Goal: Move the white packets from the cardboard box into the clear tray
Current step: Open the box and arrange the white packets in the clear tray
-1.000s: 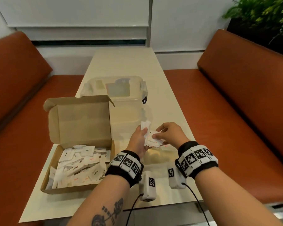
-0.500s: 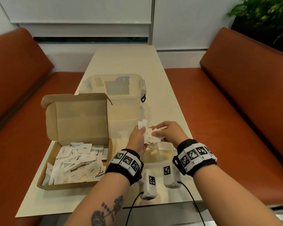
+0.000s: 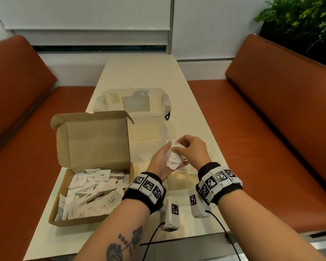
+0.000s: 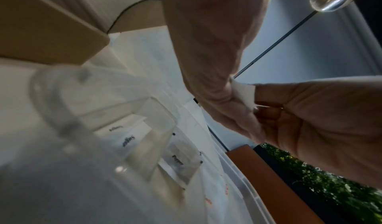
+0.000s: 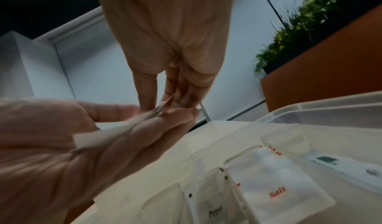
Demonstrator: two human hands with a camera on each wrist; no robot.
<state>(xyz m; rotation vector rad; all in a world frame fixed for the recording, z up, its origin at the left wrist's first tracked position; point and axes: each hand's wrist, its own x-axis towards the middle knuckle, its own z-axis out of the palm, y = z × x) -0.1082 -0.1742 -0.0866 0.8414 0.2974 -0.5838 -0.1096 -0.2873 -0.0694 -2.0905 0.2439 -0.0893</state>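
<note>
An open cardboard box [image 3: 79, 222] at the left holds several white packets [image 3: 94, 191]. Just right of it, my left hand [image 3: 167, 149] grips a small bunch of white packets [image 3: 174, 161] above the clear tray [image 3: 179, 180]. My right hand [image 3: 179, 147] pinches the top packet [image 4: 244, 95] of that bunch. In the right wrist view the bunch [image 5: 115, 129] is edge-on between left thumb and fingers. The tray's compartments [image 5: 227, 159] hold packets marked Salt [image 5: 277, 193], Pepper [image 4: 177, 159] and Sugar [image 4: 129, 141].
A larger clear lidded container [image 3: 132, 102] stands behind the tray and box. Two white sensor units [image 3: 172, 211] with cables hang below my wrists near the table's front edge. Orange benches [image 3: 271, 129] flank the narrow table.
Both hands have stayed together over the tray. My right fingers have moved up onto the top of the bunch, and the packet that stuck up from my left hand now sits lower.
</note>
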